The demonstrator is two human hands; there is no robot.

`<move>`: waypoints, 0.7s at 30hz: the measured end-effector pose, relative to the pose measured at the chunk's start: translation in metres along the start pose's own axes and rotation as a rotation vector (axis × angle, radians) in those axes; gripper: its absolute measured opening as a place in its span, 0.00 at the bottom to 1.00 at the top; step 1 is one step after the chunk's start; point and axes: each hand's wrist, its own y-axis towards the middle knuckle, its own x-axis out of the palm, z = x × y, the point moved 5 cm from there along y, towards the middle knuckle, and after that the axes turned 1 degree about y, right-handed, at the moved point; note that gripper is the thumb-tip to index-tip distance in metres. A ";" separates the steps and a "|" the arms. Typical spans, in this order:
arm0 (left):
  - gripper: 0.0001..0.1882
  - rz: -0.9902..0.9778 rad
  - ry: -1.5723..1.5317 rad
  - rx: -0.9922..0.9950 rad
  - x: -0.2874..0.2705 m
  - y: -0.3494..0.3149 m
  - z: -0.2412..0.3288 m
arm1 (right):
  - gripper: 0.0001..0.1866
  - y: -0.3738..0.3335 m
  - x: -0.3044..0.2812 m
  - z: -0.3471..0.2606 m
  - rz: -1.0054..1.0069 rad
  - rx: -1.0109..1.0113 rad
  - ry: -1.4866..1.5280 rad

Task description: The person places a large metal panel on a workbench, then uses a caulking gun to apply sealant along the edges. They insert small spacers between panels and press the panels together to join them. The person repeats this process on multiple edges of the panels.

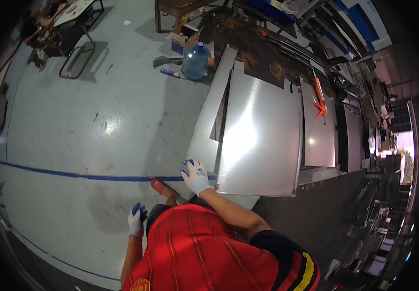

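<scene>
Hanging beside the red vest (190,242), the left hand (136,221) is showing loosely curled glove fingers, narrowly parted, nothing visible in them. Farther forward, the right hand (196,176) is reaching to the near end of a narrow metal sheet (204,138), fingers bent and moderately spread; cannot tell whether it is gripping or only touching. The sheet is lying along the left side of a wide metal panel (263,140), whose far end is resting over the dark, brown-patched tabletop (264,62). Right of the panel, an orange caulking gun (320,97) is lying on another metal sheet (318,140). Beyond the narrow sheet, a blue-and-white tube (170,72) is lying beside a blue water jug (195,63). Behind the jug, an open cardboard box (179,42) is standing.
</scene>
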 end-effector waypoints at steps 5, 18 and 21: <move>0.18 0.217 -0.093 -0.146 -0.087 0.011 -0.014 | 0.24 0.019 0.005 0.002 -0.085 0.158 -0.080; 0.11 0.031 0.025 0.067 -0.004 0.241 0.174 | 0.29 0.178 -0.011 -0.039 -0.248 0.465 0.073; 0.13 0.342 0.099 0.023 -0.006 0.301 0.229 | 0.31 0.261 -0.011 -0.061 -0.164 0.478 0.073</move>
